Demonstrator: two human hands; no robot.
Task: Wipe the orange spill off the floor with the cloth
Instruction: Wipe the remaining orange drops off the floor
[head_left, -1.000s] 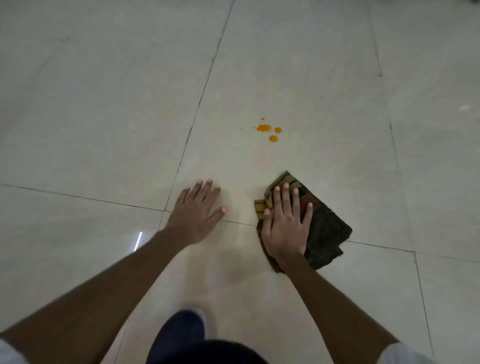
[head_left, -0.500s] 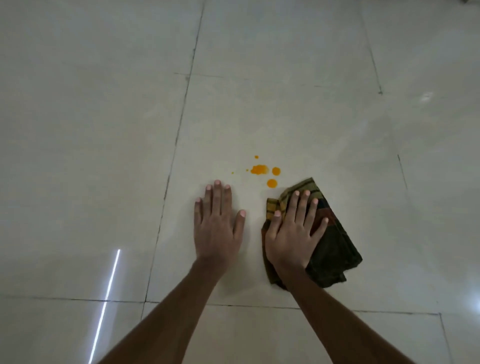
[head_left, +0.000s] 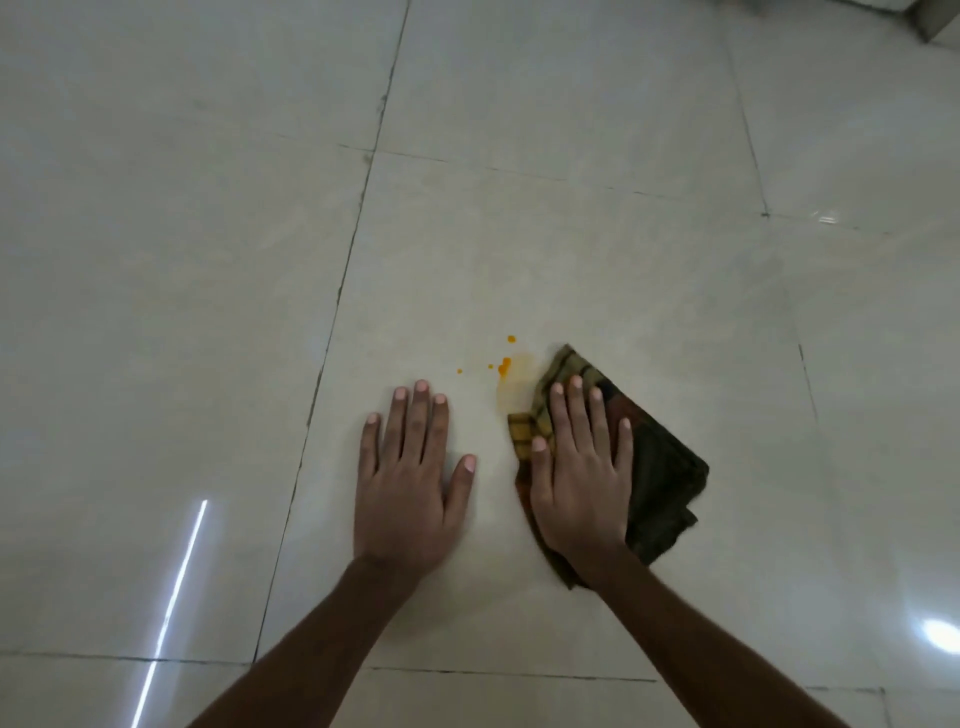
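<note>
1. Bracing myself, I have my left hand (head_left: 410, 478) flat on the floor (head_left: 208, 260), fingers straight and close together, thumb out, grasping nothing. I judge it is there to carry my weight as I lean forward, set left of the mess so it avoids the wet.
2. Just beyond that hand's fingertips and to their right lies the orange spill (head_left: 503, 366): a few small bright drops, one a little farther off, none covered by fabric.
3. Between the drops and the rag a pale orange film (head_left: 511, 395) spreads thin on the tile, reaching the fabric's left edge. I read it as liquid smeared rather than lifted, so the job looks only partly done.
4. My right hand (head_left: 582, 483) lies palm down, fingers straight and slightly spread, pressing rather than gripping. A flat palm spreads the pressure so the fabric can drag evenly.
5. The cloth (head_left: 660, 467), a dark checked rag folded into a thick pad, lies flat on the floor under and right of that hand, its yellow corner showing by my thumb. Folded, it offers more layers to soak. The next stroke, I think, should go forward and left over the drops.
</note>
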